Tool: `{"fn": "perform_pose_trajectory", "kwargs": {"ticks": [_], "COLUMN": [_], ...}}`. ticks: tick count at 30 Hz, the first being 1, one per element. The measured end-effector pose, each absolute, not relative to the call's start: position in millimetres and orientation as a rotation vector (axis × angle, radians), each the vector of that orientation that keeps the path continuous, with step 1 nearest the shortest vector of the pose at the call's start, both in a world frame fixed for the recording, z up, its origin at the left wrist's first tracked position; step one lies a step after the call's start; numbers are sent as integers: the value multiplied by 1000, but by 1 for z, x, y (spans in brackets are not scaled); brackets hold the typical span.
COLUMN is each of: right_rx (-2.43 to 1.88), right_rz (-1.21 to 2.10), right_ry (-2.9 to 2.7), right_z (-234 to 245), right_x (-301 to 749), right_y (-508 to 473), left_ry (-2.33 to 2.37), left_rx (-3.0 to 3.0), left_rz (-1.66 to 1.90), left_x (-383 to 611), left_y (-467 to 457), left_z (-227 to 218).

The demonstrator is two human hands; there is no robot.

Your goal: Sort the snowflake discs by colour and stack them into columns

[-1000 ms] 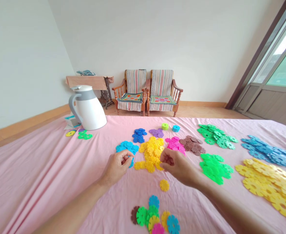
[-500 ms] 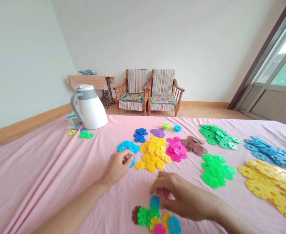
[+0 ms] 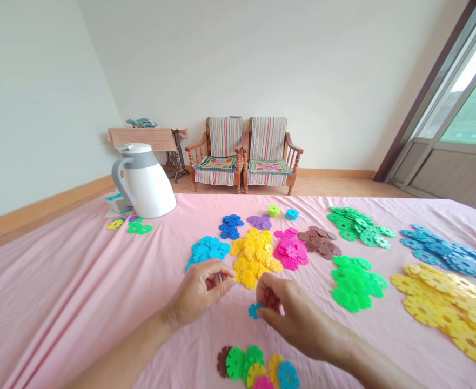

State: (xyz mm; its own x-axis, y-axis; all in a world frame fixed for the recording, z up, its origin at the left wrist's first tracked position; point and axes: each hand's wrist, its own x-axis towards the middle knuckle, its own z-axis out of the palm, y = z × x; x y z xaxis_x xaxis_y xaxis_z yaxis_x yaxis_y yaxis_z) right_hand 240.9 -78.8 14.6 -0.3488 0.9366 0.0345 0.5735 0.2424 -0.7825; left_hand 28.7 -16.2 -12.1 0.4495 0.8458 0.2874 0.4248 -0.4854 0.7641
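The right hand (image 3: 292,313) pinches a notched, round blue plastic disc (image 3: 254,310) between the two hands, above the wrinkled pink cloth (image 3: 193,351); its fingers hide the disc's right side. The left hand (image 3: 203,286) brings thumb and forefinger together; whether they grip anything cannot be told. It partly covers a pile of light-blue notched discs (image 3: 209,248). The lower edge crops a magenta notched disc (image 3: 264,383).

1 blue disc (image 3: 255,310), thin, rim notched into petal-like teeth. Right edge pinched in right hand (image 3: 294,313), partly hidden by the fingers; left portion exposed. Disc appears intact, unjoined to other pieces. Exact tilt cannot be told.
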Motion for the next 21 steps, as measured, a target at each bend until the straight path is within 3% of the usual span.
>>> {"fn": "perform_pose_trajectory", "kwargs": {"ticks": [8,15,21], "right_rx": [-1325,-1447,-1371], "right_rz": [847,773,968], "right_ry": [-1830,-1840,-2223], "right_z": [5,17,27], "right_x": [229,248,268], "right_y": [-76,-69,-80], "left_ry": [966,1451,1629], "left_rx": [2023,1948,2103], "left_rz": [709,1050,1137], "left_x": [46,18,4], "left_y": [-36,-2,7], "left_z": [-6,-10,-8]}}
